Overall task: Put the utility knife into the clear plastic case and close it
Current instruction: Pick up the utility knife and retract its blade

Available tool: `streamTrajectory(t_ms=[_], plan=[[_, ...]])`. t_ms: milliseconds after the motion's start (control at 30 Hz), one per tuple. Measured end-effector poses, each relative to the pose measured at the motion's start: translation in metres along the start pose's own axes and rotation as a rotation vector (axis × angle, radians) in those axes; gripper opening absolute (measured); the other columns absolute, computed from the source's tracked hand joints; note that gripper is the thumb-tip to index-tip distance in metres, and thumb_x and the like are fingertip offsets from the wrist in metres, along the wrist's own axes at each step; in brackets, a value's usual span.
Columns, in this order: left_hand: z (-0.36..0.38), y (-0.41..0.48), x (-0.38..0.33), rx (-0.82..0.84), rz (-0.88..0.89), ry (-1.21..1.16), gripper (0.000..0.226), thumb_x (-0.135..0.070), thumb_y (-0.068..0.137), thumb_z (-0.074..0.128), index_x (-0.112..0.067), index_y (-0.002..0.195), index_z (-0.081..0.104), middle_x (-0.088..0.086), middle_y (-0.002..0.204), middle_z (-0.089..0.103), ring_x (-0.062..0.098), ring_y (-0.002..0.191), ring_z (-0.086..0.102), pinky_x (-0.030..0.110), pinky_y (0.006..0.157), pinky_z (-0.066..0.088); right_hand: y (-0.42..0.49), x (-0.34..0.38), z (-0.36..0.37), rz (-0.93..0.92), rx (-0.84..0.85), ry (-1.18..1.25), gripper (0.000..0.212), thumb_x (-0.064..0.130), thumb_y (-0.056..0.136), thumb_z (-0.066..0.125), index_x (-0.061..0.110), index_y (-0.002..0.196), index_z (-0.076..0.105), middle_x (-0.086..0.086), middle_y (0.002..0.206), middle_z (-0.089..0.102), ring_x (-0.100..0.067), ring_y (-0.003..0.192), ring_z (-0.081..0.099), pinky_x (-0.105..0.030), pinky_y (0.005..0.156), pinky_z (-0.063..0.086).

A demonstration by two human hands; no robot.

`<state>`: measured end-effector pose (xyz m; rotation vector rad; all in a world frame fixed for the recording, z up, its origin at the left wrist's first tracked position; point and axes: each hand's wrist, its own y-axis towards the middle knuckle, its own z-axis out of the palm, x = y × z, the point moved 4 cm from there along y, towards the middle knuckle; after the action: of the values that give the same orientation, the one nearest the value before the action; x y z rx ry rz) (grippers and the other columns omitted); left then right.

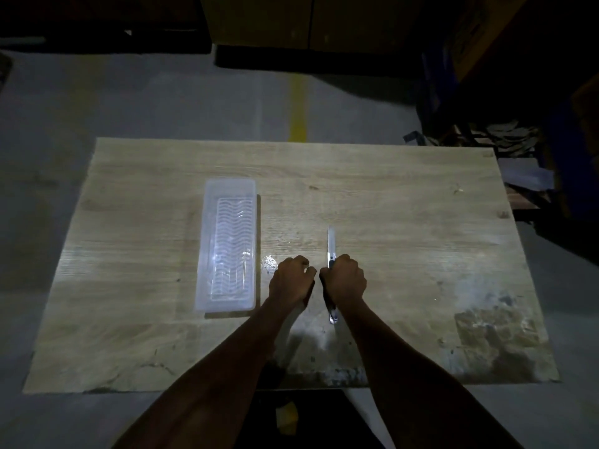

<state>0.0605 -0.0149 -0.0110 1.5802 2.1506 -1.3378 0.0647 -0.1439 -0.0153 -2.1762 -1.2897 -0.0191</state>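
Wooden table (405, 222) — one knife (331, 244), one case (229, 244)

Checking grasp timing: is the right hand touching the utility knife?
Touching. The head view shows the right hand closed around the utility knife, blade sticking out beyond the fingers.

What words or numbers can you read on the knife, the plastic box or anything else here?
None can be read.
Knife, held in the right hand: no writing shows.
Clear plastic box: only a wavy raised pattern, no letters.
Table: wood grain and stains, no labels.
Floor: a yellow painted stripe, not a word.
The dim background is too dark to tell.
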Motion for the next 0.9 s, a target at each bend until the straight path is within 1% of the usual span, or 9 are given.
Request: streamTrajectory(t_ms=[133, 200, 333, 500, 567, 633, 733, 800, 900], plan=[[0.002, 0.001, -0.011, 0.059, -0.012, -0.123, 0.019, -0.020, 0.089, 0.050, -0.013, 0.085, 0.067, 0.010, 0.091, 0.068, 0.020, 0.087, 0.059, 0.035, 0.082, 0.048, 0.003, -0.002, -0.001, 0.012, -0.007, 0.040, 0.032, 0.027, 0.075, 0.066, 0.006, 0.097, 0.059, -0.012, 0.096, 0.065, -0.034, 0.087, 0.066, -0.032, 0.068, 0.046], [0.003, 0.000, -0.012, 0.088, -0.055, -0.219, 0.025, -0.017, 0.089, 0.048, -0.009, 0.072, 0.065, 0.013, 0.080, 0.067, 0.020, 0.076, 0.059, 0.032, 0.071, 0.045, 0.004, -0.001, -0.004, 0.006, -0.017, 0.054, 0.033, 0.029, 0.074, 0.068, 0.006, 0.096, 0.060, -0.012, 0.095, 0.064, -0.033, 0.086, 0.066, -0.032, 0.066, 0.046], [0.004, -0.003, -0.018, 0.111, -0.197, -0.542, 0.025, -0.016, 0.086, 0.053, -0.001, 0.077, 0.070, 0.021, 0.076, 0.069, 0.033, 0.069, 0.066, 0.037, 0.064, 0.051, 0.000, 0.008, -0.014, -0.055, -0.047, 0.053, 0.028, 0.028, 0.078, 0.064, 0.006, 0.093, 0.057, -0.012, 0.092, 0.063, -0.033, 0.084, 0.065, -0.033, 0.063, 0.045], [-0.006, -0.020, -0.024, 0.081, -0.213, -0.747, 0.023, -0.015, 0.082, 0.056, -0.013, 0.061, 0.067, 0.012, 0.070, 0.068, 0.026, 0.068, 0.069, 0.035, 0.066, 0.059, -0.026, 0.019, -0.038, -0.202, -0.117, -0.008, 0.029, 0.034, 0.082, 0.058, 0.006, 0.092, 0.056, -0.011, 0.091, 0.062, -0.033, 0.081, 0.063, -0.032, 0.062, 0.041], [-0.010, -0.032, -0.020, 0.087, -0.214, -0.797, 0.021, -0.022, 0.078, 0.058, -0.016, 0.062, 0.069, 0.014, 0.071, 0.067, 0.034, 0.075, 0.070, 0.048, 0.077, 0.060, -0.048, 0.023, -0.049, -0.269, -0.147, -0.013, 0.029, 0.037, 0.082, 0.057, 0.009, 0.089, 0.056, -0.008, 0.089, 0.061, -0.030, 0.077, 0.063, -0.031, 0.060, 0.040], [-0.018, -0.046, -0.017, 0.074, -0.206, -0.834, 0.020, -0.029, 0.076, 0.062, -0.016, 0.064, 0.071, 0.015, 0.072, 0.068, 0.035, 0.076, 0.069, 0.055, 0.078, 0.059, -0.069, 0.028, -0.058, -0.332, -0.161, -0.009, 0.028, 0.039, 0.084, 0.056, 0.011, 0.089, 0.057, -0.004, 0.091, 0.061, -0.026, 0.075, 0.062, -0.030, 0.060, 0.039], [-0.034, -0.068, -0.018, 0.079, -0.189, -0.903, 0.029, -0.031, 0.079, 0.066, -0.004, 0.085, 0.073, 0.022, 0.088, 0.073, 0.034, 0.073, 0.070, 0.044, 0.065, 0.060, -0.096, 0.034, -0.068, -0.385, -0.161, 0.011, 0.022, 0.039, 0.084, 0.057, 0.017, 0.087, 0.055, 0.002, 0.092, 0.059, -0.022, 0.074, 0.060, -0.030, 0.060, 0.040], [-0.045, -0.082, -0.021, 0.085, -0.151, -0.952, 0.029, -0.023, 0.085, 0.063, 0.004, 0.095, 0.070, 0.024, 0.087, 0.072, 0.031, 0.068, 0.069, 0.034, 0.057, 0.057, -0.109, 0.035, -0.074, -0.402, -0.140, 0.089, 0.019, 0.037, 0.081, 0.060, 0.020, 0.082, 0.052, 0.005, 0.085, 0.058, -0.018, 0.069, 0.057, -0.030, 0.056, 0.040], [-0.064, -0.098, -0.026, 0.071, -0.111, -0.975, 0.027, -0.019, 0.089, 0.060, 0.005, 0.097, 0.069, 0.019, 0.083, 0.069, 0.034, 0.065, 0.070, 0.037, 0.059, 0.060, -0.118, 0.036, -0.082, -0.354, -0.010, 0.433, 0.022, 0.042, 0.081, 0.064, 0.021, 0.080, 0.056, 0.006, 0.072, 0.063, -0.010, 0.062, 0.059, -0.030, 0.055, 0.045]])
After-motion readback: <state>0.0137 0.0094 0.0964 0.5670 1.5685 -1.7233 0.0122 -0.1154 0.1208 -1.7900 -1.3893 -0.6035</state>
